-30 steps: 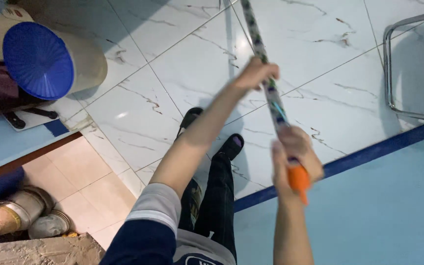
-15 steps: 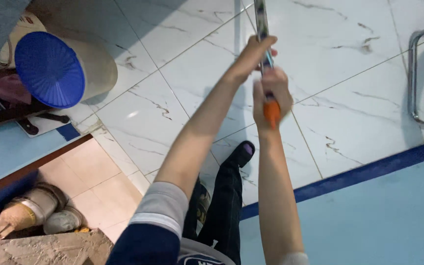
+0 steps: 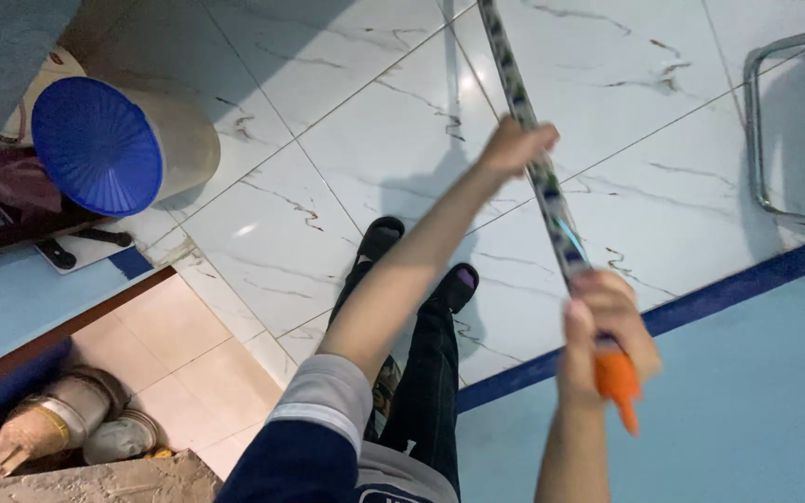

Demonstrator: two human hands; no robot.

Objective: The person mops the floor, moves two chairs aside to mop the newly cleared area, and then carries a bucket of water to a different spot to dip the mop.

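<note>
Two bare hands grip a long patterned pole (image 3: pixel 538 172) slanting over white marbled floor tiles (image 3: pixel 328 140). Half a second earlier the hands sat stacked high on the shaft; now the right hand (image 3: pixel 607 321) has drawn back toward the body, fist closed just above the orange end cap (image 3: pixel 619 387), while the left hand (image 3: pixel 514 147) stays wrapped around the shaft farther up. That reads as the pull-back half of a stroke. The pole's far end runs out of view at the top. A blue-lidded tub (image 3: pixel 104 144) lies on its side at left, with dark shoes (image 3: pixel 421 261) below.
</note>
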